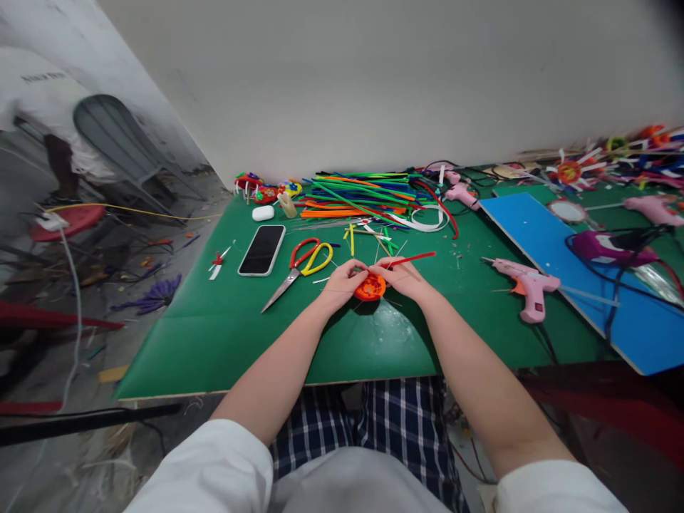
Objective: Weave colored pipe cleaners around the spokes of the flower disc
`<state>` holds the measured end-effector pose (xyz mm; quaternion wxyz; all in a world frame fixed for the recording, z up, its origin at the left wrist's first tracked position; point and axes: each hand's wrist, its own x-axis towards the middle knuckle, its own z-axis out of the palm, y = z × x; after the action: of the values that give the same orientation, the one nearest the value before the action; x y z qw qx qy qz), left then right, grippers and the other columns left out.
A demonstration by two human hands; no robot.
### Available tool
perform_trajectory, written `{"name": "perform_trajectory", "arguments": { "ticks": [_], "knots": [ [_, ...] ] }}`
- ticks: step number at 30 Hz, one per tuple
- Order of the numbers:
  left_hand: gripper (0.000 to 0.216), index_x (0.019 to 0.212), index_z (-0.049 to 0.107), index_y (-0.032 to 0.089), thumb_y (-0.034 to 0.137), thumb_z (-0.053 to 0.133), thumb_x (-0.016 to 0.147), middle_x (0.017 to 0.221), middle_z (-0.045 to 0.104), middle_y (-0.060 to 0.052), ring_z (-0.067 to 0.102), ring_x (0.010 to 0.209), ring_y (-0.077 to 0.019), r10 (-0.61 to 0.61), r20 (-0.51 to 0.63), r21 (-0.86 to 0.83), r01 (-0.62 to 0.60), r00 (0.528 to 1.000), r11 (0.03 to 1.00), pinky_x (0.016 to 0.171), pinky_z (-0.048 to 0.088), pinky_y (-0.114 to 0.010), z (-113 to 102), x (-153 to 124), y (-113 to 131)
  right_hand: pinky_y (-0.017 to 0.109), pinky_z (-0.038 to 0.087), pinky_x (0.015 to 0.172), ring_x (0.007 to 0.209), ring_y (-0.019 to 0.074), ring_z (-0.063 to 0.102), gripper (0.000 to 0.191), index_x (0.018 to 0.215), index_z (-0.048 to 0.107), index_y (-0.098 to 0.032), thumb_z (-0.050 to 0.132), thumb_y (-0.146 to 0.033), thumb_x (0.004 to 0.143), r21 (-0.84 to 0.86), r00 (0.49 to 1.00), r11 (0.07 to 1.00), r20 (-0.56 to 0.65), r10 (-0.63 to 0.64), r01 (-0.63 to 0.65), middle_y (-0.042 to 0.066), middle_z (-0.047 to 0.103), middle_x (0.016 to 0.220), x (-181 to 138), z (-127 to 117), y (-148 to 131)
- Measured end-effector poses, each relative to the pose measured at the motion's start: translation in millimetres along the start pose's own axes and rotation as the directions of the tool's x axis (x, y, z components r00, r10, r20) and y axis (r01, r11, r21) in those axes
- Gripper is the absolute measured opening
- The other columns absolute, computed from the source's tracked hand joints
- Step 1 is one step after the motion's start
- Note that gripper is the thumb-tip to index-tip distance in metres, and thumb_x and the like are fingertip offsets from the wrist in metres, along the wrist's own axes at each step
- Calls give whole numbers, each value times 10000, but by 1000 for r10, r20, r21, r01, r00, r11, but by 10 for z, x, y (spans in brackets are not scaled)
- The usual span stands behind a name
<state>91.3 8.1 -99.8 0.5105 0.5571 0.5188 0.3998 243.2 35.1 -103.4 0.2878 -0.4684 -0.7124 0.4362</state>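
Note:
A small round orange piece (370, 288) with thin wires sticking out around it sits between my two hands, low over the green table. My left hand (346, 282) pinches its left edge. On the other side, my right hand (402, 276) has its fingers closed at the right edge of the piece. A red fuzzy strip (421, 257), like a pipe cleaner, runs out to the right from the fingers of my right hand. Scissors (300, 272) with one red and one yellow handle lie left of my left hand, blades apart. The fingertips partly hide the orange piece.
A phone (261, 250) and a white case (263, 213) lie left. Behind my hands is a pile of coloured strips (363, 194). Right are a pink glue gun (528, 286) and a blue board (566, 249) with cables. A person (48, 107) sits far left by a grey chair (120, 139).

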Motion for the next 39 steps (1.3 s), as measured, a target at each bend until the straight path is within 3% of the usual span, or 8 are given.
{"name": "perform_trajectory", "arguments": {
  "ticks": [21,30,39],
  "knots": [
    [181,771,510,141,291,511,669,535,473,41,417,467,-53,7,0,5,-7,1000,1000,448,315,-163,4,4,-25,235,392,565,613,124,501,292,708,594,-179,422,-416,710,-34,1000,999,-6,-2,2,-3,538,609,-9,-1,-23],
    [173,774,530,157,297,497,678,526,457,43,408,485,-55,40,-32,131,-35,999,991,456,312,-158,-13,15,-77,236,375,571,617,123,489,287,691,588,-167,425,-403,706,-45,1000,999,-8,-26,26,-6,531,600,-26,-1,-42],
    [162,755,518,144,280,510,667,515,450,46,401,466,-49,13,-29,56,-11,999,998,445,310,-157,2,10,-40,223,358,540,596,117,472,298,660,583,-166,416,-410,705,-66,999,997,-17,-28,27,-6,520,589,-27,-5,-55]
  ]
}}
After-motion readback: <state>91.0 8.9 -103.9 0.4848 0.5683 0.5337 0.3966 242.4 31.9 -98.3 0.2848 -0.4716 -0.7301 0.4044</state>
